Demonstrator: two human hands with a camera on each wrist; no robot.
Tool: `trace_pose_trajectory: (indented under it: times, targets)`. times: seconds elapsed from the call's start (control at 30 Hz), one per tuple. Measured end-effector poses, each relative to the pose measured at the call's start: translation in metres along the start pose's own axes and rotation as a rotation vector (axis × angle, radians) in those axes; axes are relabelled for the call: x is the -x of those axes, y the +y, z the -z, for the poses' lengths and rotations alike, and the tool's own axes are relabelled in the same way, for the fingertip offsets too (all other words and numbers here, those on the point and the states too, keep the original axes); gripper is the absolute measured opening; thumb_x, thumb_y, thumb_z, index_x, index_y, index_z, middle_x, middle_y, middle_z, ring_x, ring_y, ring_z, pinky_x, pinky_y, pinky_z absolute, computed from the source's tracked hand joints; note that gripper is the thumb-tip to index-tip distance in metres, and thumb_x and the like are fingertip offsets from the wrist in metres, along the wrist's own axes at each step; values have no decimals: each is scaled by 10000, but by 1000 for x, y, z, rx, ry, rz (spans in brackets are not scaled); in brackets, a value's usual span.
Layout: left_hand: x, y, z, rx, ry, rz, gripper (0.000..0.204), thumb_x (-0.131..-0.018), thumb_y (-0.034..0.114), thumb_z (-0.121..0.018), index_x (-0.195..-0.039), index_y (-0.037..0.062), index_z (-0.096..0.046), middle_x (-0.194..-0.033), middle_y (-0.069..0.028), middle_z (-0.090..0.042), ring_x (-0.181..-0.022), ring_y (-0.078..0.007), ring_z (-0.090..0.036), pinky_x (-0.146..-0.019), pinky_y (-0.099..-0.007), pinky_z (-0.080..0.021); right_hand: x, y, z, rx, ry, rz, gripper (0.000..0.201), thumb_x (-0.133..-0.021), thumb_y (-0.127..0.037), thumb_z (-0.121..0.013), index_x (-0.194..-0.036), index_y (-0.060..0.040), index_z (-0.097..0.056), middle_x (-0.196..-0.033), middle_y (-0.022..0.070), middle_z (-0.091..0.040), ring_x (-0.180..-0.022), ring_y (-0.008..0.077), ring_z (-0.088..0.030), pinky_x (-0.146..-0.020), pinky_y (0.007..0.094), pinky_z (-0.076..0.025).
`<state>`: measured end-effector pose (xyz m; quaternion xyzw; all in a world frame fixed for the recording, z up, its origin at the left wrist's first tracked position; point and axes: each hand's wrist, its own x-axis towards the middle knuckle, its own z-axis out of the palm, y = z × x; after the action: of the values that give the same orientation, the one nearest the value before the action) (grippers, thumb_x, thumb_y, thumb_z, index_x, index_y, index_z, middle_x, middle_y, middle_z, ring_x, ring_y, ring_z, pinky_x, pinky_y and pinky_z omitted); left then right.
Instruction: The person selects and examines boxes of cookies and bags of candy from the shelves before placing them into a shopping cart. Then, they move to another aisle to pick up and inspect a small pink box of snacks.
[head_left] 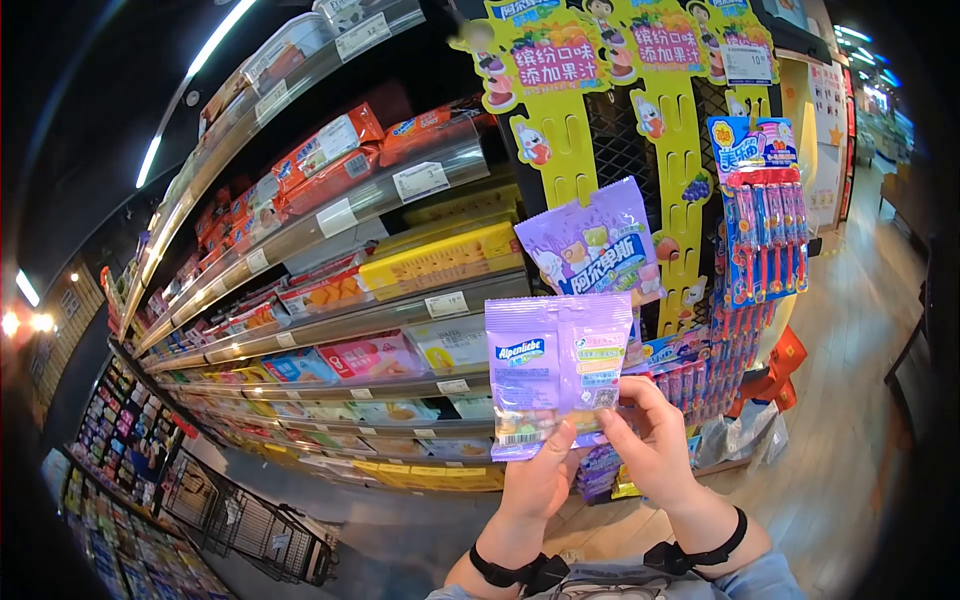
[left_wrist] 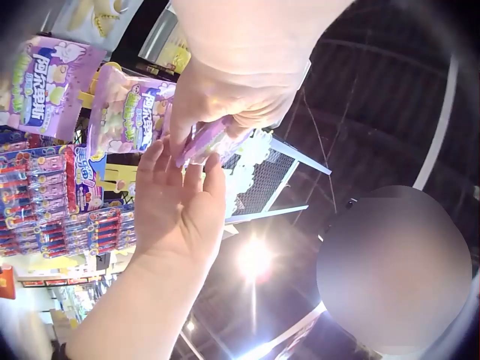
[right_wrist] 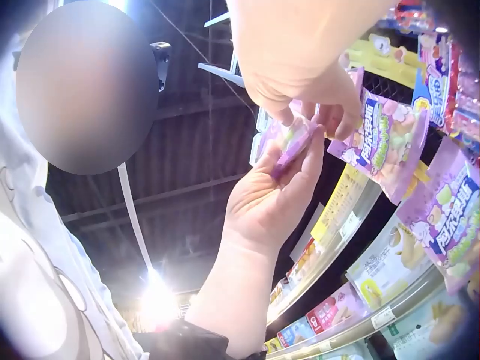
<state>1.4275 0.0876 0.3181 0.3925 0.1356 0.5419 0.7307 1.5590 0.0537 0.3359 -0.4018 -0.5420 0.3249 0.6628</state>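
A purple Alpenliebe candy bag [head_left: 560, 375] is held up in front of the shelves, its printed back with a barcode facing the head camera. My left hand [head_left: 540, 485] pinches its lower edge, thumb on the near side and fingers hidden behind. At the lower right corner, my right hand [head_left: 655, 440] grips the bag between thumb and fingers. The left wrist view shows the left hand [left_wrist: 240, 90] above and the right hand [left_wrist: 180, 210] opposite, both at the bag [left_wrist: 202, 142]. Just behind it, a matching purple bag [head_left: 590, 245] hangs on the display.
Yellow hanging strips [head_left: 560, 150] line a black mesh rack. Packs of toothbrush-shaped candy [head_left: 765, 230] hang to the right. Long shelves of boxed and bagged snacks [head_left: 440, 260] run leftward. A shopping cart [head_left: 250, 520] stands at the lower left, and a wooden floor [head_left: 820, 400] extends right.
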Motion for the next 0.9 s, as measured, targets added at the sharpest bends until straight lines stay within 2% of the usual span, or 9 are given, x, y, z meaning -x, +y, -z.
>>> trace_pose_trajectory:
  times: [0.17, 0.2, 0.27, 0.33, 0.4, 0.47, 0.5, 0.6, 0.9]
  targets:
    - [3, -1, 2, -34, 10, 37, 436, -887, 68, -524, -1290, 23, -366, -1267, -176, -474, -1158, -323, -491, -972, -470, -428, 0, 0, 5, -150, 42, -73, 203, -871, -39, -559, -1061, 31, -539, -966, 53, -570, -877, 96, -540, -764, 248, -452]
    - [3, -3, 10, -8, -65, 11, 468, -865, 78, -542, -1296, 23, -366, -1281, -174, -462, -1170, -327, -479, -992, -483, -398, -1, -4, 8, -216, 49, -102, 189, -885, -42, -545, -1058, 35, -536, -952, 46, -584, -866, 86, -541, -760, 240, -449]
    - [1, 1, 15, 15, -147, 1, 501, -843, 88, -560, -1301, 23, -367, -1296, -171, -450, -1181, -331, -468, -1012, -496, -368, -6, -12, 15, -187, 97, -63, 207, -905, -49, -514, -1086, 49, -535, -915, 43, -588, -849, 83, -534, -747, 221, -434]
    - [-4, 7, 15, 55, -227, -39, 556, -806, 107, -582, -1312, 21, -368, -1298, -177, -448, -1190, -329, -462, -1033, -500, -325, -15, -11, 27, 37, 113, 130, 204, -904, -42, -499, -1076, 51, -558, -877, 51, -576, -841, 101, -527, -736, 228, -427]
    - [-3, 7, 15, 24, -197, -46, 558, -812, 96, -567, -1324, 16, -360, -1280, -173, -467, -1178, -306, -478, -1009, -470, -362, -19, -26, 32, 99, 130, 123, 209, -885, -23, -498, -1063, 42, -587, -856, 75, -567, -826, 134, -529, -732, 245, -422]
    - [1, 8, 8, -232, -4, -54, 533, -815, 85, -572, -1307, 9, -382, -1259, -160, -488, -1161, -279, -497, -992, -436, -391, -21, -27, 39, 274, 42, 170, 232, -867, -6, -502, -1075, 27, -599, -870, 89, -577, -817, 154, -539, -727, 255, -421]
    - [2, 4, 11, -248, 18, -88, 505, -817, 37, -569, -1292, 9, -397, -1234, -141, -508, -1132, -255, -519, -949, -397, -437, -22, -23, 39, 240, 58, 172, 245, -850, -8, -515, -1074, 6, -613, -862, 104, -580, -804, 188, -545, -711, 273, -420]
    - [4, 3, 10, -153, -16, -78, 451, -812, -81, -547, -1246, -9, -450, -1189, -118, -541, -1091, -204, -539, -937, -362, -426, -26, -22, 47, 298, 42, 213, 237, -847, -17, -521, -1059, -11, -626, -831, 102, -575, -786, 214, -542, -696, 295, -413]
    - [3, -4, 14, -189, -4, -99, 507, -776, -99, -595, -1251, 17, -462, -1194, -96, -542, -1088, -183, -529, -938, -342, -416, -32, -23, 56, 442, 39, 324, 291, -791, 12, -530, -1051, -56, -642, -801, 92, -550, -798, 240, -498, -722, 321, -401]
